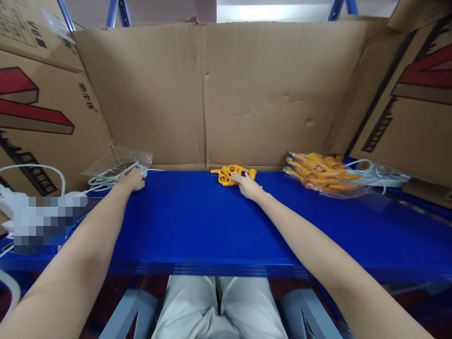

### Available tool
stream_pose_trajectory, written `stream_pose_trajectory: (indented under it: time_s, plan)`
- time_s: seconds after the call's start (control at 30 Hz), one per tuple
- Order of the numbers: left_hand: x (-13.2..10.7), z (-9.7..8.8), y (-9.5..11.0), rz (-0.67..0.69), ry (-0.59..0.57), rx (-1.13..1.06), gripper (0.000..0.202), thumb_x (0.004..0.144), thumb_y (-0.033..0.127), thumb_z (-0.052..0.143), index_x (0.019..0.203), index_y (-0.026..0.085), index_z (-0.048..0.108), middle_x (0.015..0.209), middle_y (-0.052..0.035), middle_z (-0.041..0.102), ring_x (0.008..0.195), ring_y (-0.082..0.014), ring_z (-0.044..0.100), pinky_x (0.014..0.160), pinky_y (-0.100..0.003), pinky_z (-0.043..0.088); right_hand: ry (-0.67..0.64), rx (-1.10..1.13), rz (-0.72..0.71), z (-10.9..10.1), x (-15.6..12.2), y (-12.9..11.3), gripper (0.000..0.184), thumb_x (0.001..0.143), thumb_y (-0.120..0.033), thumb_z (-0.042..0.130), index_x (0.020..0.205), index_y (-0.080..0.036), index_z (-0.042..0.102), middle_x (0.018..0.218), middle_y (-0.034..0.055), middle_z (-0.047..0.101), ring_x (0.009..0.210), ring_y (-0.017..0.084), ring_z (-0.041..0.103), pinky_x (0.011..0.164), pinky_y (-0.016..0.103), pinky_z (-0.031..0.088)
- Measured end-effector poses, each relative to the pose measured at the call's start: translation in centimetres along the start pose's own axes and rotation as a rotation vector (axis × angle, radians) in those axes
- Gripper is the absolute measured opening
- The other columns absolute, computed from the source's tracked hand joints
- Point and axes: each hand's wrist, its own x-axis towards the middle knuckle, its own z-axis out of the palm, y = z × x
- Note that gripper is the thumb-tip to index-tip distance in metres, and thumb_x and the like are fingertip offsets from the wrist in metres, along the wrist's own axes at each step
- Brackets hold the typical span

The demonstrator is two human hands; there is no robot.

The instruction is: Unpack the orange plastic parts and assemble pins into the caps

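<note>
My right hand [249, 186] reaches to the back middle of the blue table, its thumb and fingers on a small pile of orange plastic pipe-shaped pieces [223, 179] with round cup ends. Part of the pile is hidden behind the hand. At the back left, my left hand [133, 180] is curled beside a bundle of white cables [100, 182]. A thin, pale stick-like piece [131, 167] shows at its fingers; what the fingers hold is hidden. A clear plastic bag [106, 161] lies behind the cables.
The blue table [205, 221] is bordered by a tall cardboard sheet [148, 94] behind and printed cartons at both sides. A clear bag of orange pieces [319, 174] lies at the back right, near a pale blue packet [390, 178]. White plugs and cables [14, 202] crowd the left.
</note>
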Motion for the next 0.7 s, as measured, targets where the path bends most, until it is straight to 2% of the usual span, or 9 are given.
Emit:
stream_pose_trajectory:
  time_s: [0.1,0.17,0.23,0.3,0.33,0.4,0.5,0.63,0.7]
  plan:
    - [0.2,0.0,0.3,0.014,0.030,-0.010,0.036,0.084,0.017,0.042,0.111,0.014,0.066,0.151,-0.0135,0.031,0.141,-0.0321,0.021,0.106,-0.061,0.022,0.053,0.040,0.037,-0.2,-0.1,-0.2,0.050,0.082,-0.004,0.042,0.127,-0.019,0.059,0.132,0.0096,0.056,0.129,0.022,0.046,0.113,0.045,0.025]
    - [0.2,0.0,0.5,0.023,0.027,-0.017,0.033,0.081,0.014,0.045,0.105,0.017,0.068,0.151,-0.0125,0.032,0.141,-0.0330,0.020,0.107,-0.060,0.022,0.160,0.131,0.080,-0.6,0.1,-0.1,0.040,0.082,-0.010,0.046,0.116,-0.019,0.065,0.122,0.0096,0.064,0.119,0.023,0.055,0.107,0.042,0.036]
    - [0.2,-0.1,0.6,0.034,0.014,-0.035,0.034,0.079,0.009,0.047,0.104,0.017,0.068,0.151,-0.0127,0.031,0.141,-0.0328,0.020,0.107,-0.061,0.022,0.375,0.301,0.149,-1.4,0.4,0.5,0.030,0.083,-0.016,0.047,0.104,-0.017,0.069,0.110,0.0098,0.069,0.107,0.022,0.062,0.099,0.039,0.044]
    - [0.0,-0.1,0.7,0.042,0.014,-0.059,0.036,0.077,0.005,0.046,0.106,0.015,0.067,0.151,-0.0139,0.030,0.142,-0.0323,0.020,0.106,-0.063,0.020,0.660,0.564,0.280,-2.7,0.5,1.5,0.022,0.083,-0.020,0.047,0.092,-0.015,0.066,0.096,0.0087,0.071,0.092,0.018,0.067,0.088,0.035,0.050]
    - [-0.1,-0.2,0.7,0.043,0.021,-0.064,0.036,0.077,0.004,0.046,0.107,0.013,0.066,0.152,-0.0142,0.029,0.142,-0.0319,0.019,0.106,-0.064,0.019,0.788,0.718,0.374,-3.5,0.5,2.2,0.018,0.083,-0.020,0.047,0.088,-0.015,0.063,0.088,0.0068,0.071,0.082,0.015,0.067,0.081,0.031,0.053]
    - [-0.2,-0.2,0.8,0.035,0.021,-0.055,0.035,0.079,0.006,0.046,0.109,0.011,0.064,0.152,-0.0149,0.026,0.142,-0.0315,0.018,0.106,-0.064,0.018,0.962,1.014,0.599,-5.1,0.0,3.7,0.013,0.085,-0.020,0.044,0.085,-0.016,0.056,0.072,0.0001,0.066,0.062,0.010,0.064,0.065,0.024,0.053]
    - [-0.2,-0.4,1.1,0.011,-0.021,-0.034,0.036,0.083,0.011,0.043,0.114,0.008,0.061,0.153,-0.0164,0.021,0.142,-0.0319,0.015,0.105,-0.065,0.017,1.135,1.360,0.836,-6.9,-1.3,6.0,0.023,0.093,-0.029,0.034,0.078,-0.018,0.048,0.063,-0.0045,0.056,0.049,0.006,0.056,0.052,0.017,0.047]
    - [0.1,-0.6,1.8,-0.008,-0.009,-0.058,0.040,0.084,0.014,0.043,0.119,0.004,0.057,0.153,-0.0188,0.022,0.142,-0.0326,0.014,0.104,-0.066,0.019,1.299,1.507,0.840,-7.6,-2.9,8.8,0.041,0.098,-0.039,0.017,0.077,-0.019,0.047,0.064,-0.0030,0.053,0.049,0.006,0.053,0.051,0.017,0.047]
    - [0.3,-0.7,2.1,-0.030,-0.006,-0.080,0.042,0.082,0.016,0.047,0.121,0.004,0.056,0.152,-0.0207,0.023,0.142,-0.0348,0.014,0.104,-0.067,0.019,1.261,1.438,0.782,-7.3,-3.4,9.9,0.050,0.098,-0.042,0.007,0.080,-0.019,0.048,0.063,-0.0019,0.052,0.047,0.007,0.052,0.050,0.018,0.048]
